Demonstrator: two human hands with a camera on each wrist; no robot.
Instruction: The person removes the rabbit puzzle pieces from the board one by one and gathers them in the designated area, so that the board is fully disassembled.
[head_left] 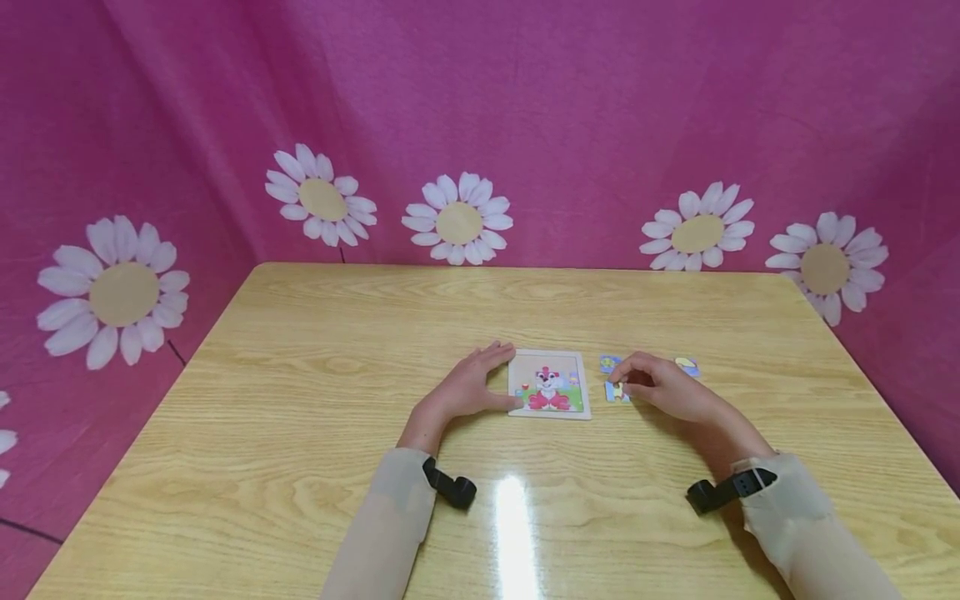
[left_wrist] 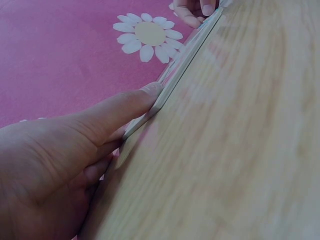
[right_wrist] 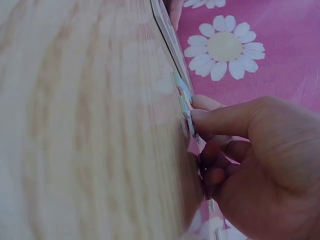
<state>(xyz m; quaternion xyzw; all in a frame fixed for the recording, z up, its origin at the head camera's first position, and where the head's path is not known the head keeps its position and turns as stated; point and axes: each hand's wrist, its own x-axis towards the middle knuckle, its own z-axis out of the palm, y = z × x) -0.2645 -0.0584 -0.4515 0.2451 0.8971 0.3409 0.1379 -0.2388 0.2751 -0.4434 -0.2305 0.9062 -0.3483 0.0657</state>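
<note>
Puzzle board [head_left: 531, 367] flat on the tabletop [head_left: 300, 375], just right of the left hand [head_left: 468, 385] and left of the right hand [head_left: 671, 386]; pale rim around a picture of a red-and-white animal seated on green, upper part beige.

Left hand: thumb and fingers spread wide along the board's left side; fingertips at the far left corner, thumb on the near left corner; the left wrist view shows the thumb tip resting on the board's edge.

Right hand: narrow, thumb and forefinger pinching the near puzzle piece [head_left: 617, 395], blue and yellow; other fingers curled in toward the palm; piece low at the tabletop, whether it is quite flat on it I cannot tell; piece apart from the board, a strip of wood between.

Second puzzle piece [head_left: 608, 363], blue with yellow, just beyond the right hand's forefinger; third puzzle piece [head_left: 686, 364], yellow and blue, just past the back of the same hand, on its far side.

Black wrist strap with camera [head_left: 453, 490] behind the left hand, another black strap [head_left: 731, 490] behind the right; pale sleeves [head_left: 382, 525] on both arms; streak of glare between the forearms; magenta cloth [head_left: 562, 100] with white daisies beyond both hands.
</note>
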